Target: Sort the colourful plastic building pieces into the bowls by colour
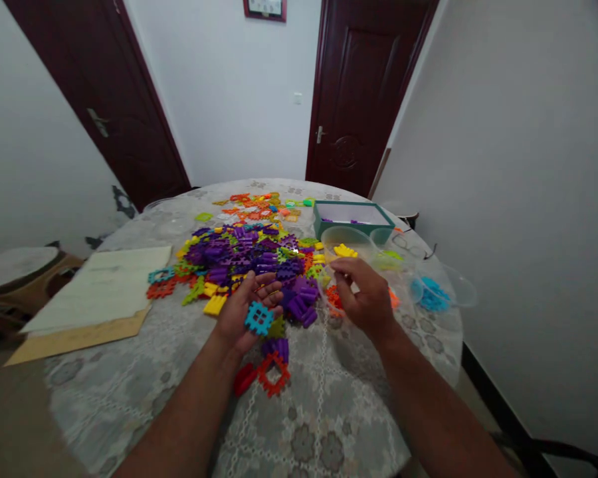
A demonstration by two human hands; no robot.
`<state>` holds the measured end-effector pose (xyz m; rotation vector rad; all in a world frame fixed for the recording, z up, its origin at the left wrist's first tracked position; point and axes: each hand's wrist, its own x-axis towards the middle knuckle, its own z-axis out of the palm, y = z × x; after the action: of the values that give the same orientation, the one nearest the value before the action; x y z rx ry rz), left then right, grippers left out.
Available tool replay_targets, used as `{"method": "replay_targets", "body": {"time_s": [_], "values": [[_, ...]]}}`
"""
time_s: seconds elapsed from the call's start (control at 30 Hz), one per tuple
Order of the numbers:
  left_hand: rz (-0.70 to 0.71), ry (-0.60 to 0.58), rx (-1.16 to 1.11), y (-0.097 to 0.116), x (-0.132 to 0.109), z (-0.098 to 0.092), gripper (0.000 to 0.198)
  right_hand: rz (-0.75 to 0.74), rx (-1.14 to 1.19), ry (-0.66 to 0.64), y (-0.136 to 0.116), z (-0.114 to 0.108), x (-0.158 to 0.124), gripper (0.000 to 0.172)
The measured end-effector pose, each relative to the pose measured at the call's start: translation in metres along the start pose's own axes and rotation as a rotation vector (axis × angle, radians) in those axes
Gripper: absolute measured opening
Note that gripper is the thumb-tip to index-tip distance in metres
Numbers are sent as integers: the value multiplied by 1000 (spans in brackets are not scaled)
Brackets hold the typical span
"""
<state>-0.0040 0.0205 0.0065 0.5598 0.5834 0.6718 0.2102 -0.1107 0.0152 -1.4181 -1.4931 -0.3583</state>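
- Left hand (236, 322) here, palm up at the pile's (229, 252) near edge, blue piece (259, 318) lying unclamped on it, fingers loosely curled; tilt that palm and the piece could slip back among the others.
- Right hand (363, 292), just right of the pile, fingers bent in close; whether they hold anything, I can't tell.
- Careful: knuckles near the clear tub (363, 243), right of the pile; a knock could spill its yellow bits (345, 250).
- Red ring (274, 374), nearer than the pile: that left forearm could sweep it away.
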Motion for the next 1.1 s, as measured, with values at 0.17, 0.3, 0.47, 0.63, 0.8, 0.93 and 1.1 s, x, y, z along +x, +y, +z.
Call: {"method": "replay_targets", "body": {"time_s": [0.17, 0.3, 0.47, 0.63, 0.8, 0.93, 1.1], "values": [[36, 5, -38, -4, 4, 0, 39, -214, 98, -469, -55, 47, -22, 33], [52, 21, -21, -6, 4, 2, 40, -212, 17, -511, -61, 65, -31, 28], [36, -12, -9, -5, 0, 6, 40, -168, 97, -406, -57, 63, -28, 26], [77, -58, 31, 1, -1, 4, 44, -101, 130, -174, -43, 39, -11, 28], [111, 0, 14, 9, 0, 1, 42, 113, -293, 205, 14, -26, 11, 25], [147, 20, -15, 11, -1, -2, 45, 306, -696, 408, 70, -87, 4, 26], [267, 3, -35, 14, -1, -7, 46, 387, -828, 524, 114, -106, -9, 29]]}}
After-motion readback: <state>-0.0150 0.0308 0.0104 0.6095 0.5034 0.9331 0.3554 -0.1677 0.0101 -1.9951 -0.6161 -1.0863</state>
